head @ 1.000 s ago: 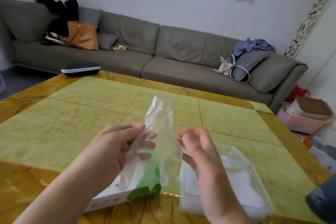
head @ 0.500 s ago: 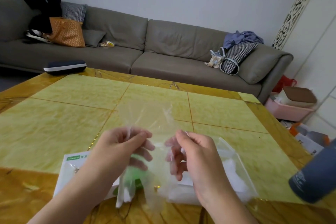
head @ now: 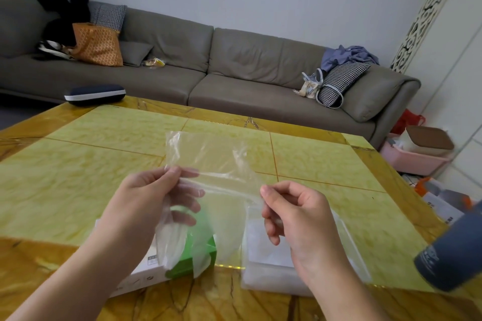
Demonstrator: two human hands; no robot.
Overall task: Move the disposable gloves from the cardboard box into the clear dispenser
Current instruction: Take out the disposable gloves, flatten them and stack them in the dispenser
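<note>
A thin clear disposable glove [head: 211,161] is stretched flat in the air between my hands, above the table. My left hand [head: 151,198] pinches its left edge, and more clear film hangs down from that hand. My right hand [head: 292,206] pinches its right edge with thumb and forefinger. Below my left hand lies the white and green cardboard box [head: 187,260], partly hidden by the hanging film. Under my right hand sits the clear dispenser [head: 271,276] with white gloves inside.
The yellow and amber marble table [head: 104,148] stretches ahead. A dark glasses case [head: 95,94] lies at its far left edge. A dark blue cylinder [head: 453,250] juts in at the right. A grey sofa [head: 234,65] stands behind the table, with a pink bin [head: 414,161] to its right.
My hands moved apart and pulled the crumpled glove out into a flat sheet. The view shifted slightly.
</note>
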